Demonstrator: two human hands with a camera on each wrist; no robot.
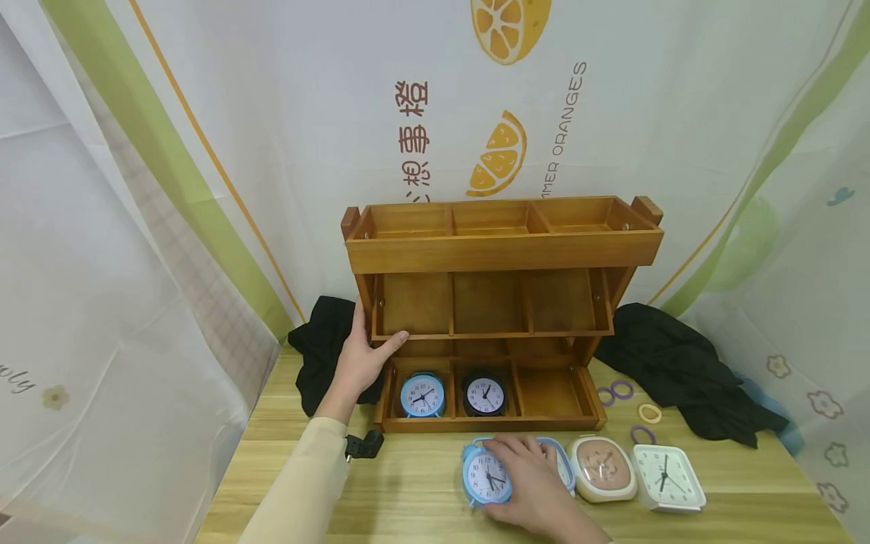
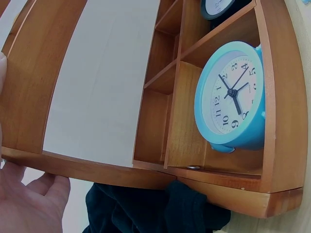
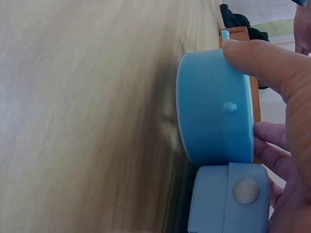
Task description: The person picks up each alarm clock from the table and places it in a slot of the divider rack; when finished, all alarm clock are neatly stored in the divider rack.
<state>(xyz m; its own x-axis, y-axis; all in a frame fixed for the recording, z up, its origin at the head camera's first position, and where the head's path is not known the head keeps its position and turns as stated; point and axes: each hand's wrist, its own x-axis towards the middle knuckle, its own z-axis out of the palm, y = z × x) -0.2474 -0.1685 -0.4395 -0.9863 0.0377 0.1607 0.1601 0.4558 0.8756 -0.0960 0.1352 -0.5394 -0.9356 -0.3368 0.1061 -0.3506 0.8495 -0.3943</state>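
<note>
Backdrop: I see white cloth [image 1: 285,113] with orange-slice prints and green stripes.
Surface: I see light wood-grain planks [image 1: 408,491].
Light: even, soft, no hard shadows.

Right hand [image 1: 537,483] grips blue clock [image 1: 486,476]; left hand [image 1: 363,355] holds wooden rack [image 1: 503,249].

a black clock [image 1: 485,395] is seen in the middle box of the bottom row, near the middle of the frame. a pink clock [image 1: 602,468] and a white clock [image 1: 667,477] are laid side by side at the lower right. purple and yellow rings [image 1: 649,413] are scattered just above them. black cloth [image 1: 686,366] is bunched at the right, and a black plug [image 1: 363,444] is seen at the lower left.
</note>
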